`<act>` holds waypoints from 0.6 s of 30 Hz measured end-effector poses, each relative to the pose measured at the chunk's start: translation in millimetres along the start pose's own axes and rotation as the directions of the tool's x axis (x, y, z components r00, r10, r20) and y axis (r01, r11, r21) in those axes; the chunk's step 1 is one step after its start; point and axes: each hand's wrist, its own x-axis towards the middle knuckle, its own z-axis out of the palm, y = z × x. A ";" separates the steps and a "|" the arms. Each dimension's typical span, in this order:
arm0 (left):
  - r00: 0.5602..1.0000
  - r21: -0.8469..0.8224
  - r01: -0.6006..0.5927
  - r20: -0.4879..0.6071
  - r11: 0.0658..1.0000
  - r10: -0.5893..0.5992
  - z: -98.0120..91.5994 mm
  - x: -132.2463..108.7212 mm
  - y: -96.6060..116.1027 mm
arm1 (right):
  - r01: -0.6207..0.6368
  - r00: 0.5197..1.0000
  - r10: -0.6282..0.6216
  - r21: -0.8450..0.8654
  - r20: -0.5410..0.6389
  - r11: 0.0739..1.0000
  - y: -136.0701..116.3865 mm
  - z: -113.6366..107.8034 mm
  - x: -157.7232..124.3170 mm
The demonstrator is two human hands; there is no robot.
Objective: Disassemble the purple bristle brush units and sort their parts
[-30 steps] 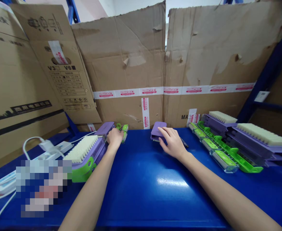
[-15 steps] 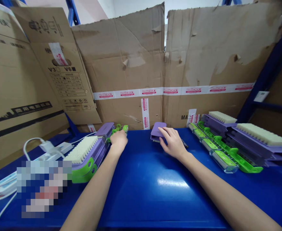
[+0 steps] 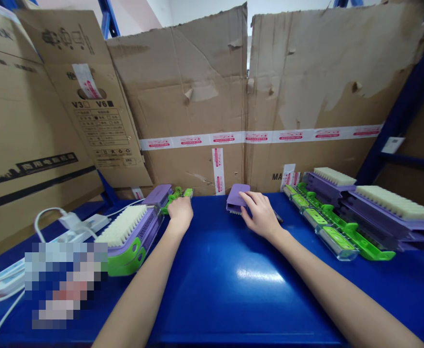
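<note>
Toward the back left of the blue table point(image 3: 226, 290), my left hand point(image 3: 181, 211) is closed at a green part point(image 3: 176, 194); its fingertips are partly hidden, and I cannot make out exactly what they grip. Beside it lies a purple and green device point(image 3: 135, 237) with white bristles on top. My right hand point(image 3: 258, 212) rests its bent, slightly parted fingers on the right side of a small purple piece point(image 3: 239, 195) near the cardboard, with bristles under its edge. A dark thin object point(image 3: 278, 217) lies partly behind my right hand.
On the right are clear-and-green cases point(image 3: 315, 217), a long green tray point(image 3: 349, 232) and purple bristled parts point(image 3: 378, 212). A power strip point(image 3: 85, 227) with white cables lies left. Cardboard sheets point(image 3: 197, 96) stand behind; a blue post point(image 3: 396, 96) rises at right.
My left hand has shifted very slightly to the right at the green part. My right hand stays nearly still on the purple piece.
</note>
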 end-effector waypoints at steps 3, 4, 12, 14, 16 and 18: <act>0.985 -0.013 -0.052 -0.165 0.999 0.049 -1.1 -2.5 2.5 | -0.080 0.995 0.082 -0.043 0.050 0.996 2.4 2.9 -1.1; 0.970 -0.025 -0.100 -0.225 0.995 0.092 -2.0 -3.8 4.3 | -0.106 0.991 0.110 -0.051 0.072 0.993 3.5 4.2 -1.7; 0.728 -0.119 -0.662 -0.341 0.740 0.595 -0.9 -27.2 36.5 | -0.177 0.973 0.166 0.057 0.162 0.982 12.0 15.8 -6.5; 0.669 -0.097 -0.724 -0.339 0.683 0.662 2.3 -33.6 44.1 | -0.173 0.977 0.156 0.114 0.143 0.978 13.3 18.1 -7.1; 0.632 -0.071 -0.754 -0.350 0.654 0.691 4.8 -37.9 48.8 | -0.171 0.981 0.153 0.171 0.116 0.970 14.9 19.6 -7.5; 0.617 -0.050 -0.761 -0.363 0.646 0.698 6.3 -39.8 50.6 | -0.174 0.983 0.156 0.205 0.101 0.963 16.3 19.7 -7.8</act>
